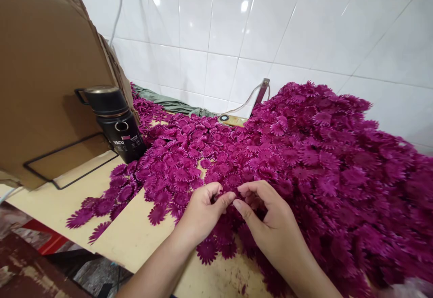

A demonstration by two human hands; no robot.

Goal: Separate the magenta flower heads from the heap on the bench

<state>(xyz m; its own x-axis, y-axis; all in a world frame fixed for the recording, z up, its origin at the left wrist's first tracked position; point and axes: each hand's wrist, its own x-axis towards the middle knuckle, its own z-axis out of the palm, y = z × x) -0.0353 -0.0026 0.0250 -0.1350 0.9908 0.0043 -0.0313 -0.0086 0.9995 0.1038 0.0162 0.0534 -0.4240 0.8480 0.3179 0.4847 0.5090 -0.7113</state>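
My left hand (208, 207) is closed, with its thumb pressed toward the curled fingers. A small dark purple bit shows by its fingertips, too small to name. Close beside it, my right hand (269, 212) has curled fingers and its thumb tip near the left thumb. Whatever lies between its fingers is hidden. Both hands are over the front of a spread of magenta artificial flower heads (182, 174), flat and with fringed petals. One flower head (207, 250) lies just below the left wrist.
A tall heap of the same flower heads (324, 153) fills the right side. On the left, a black vacuum bottle (117, 124) stands before a cardboard box (43, 76) and a black wire frame (71, 165). Green cloth (169, 101) lies along the white tiled wall (223, 22). The pale tabletop (135, 230) has a front edge.
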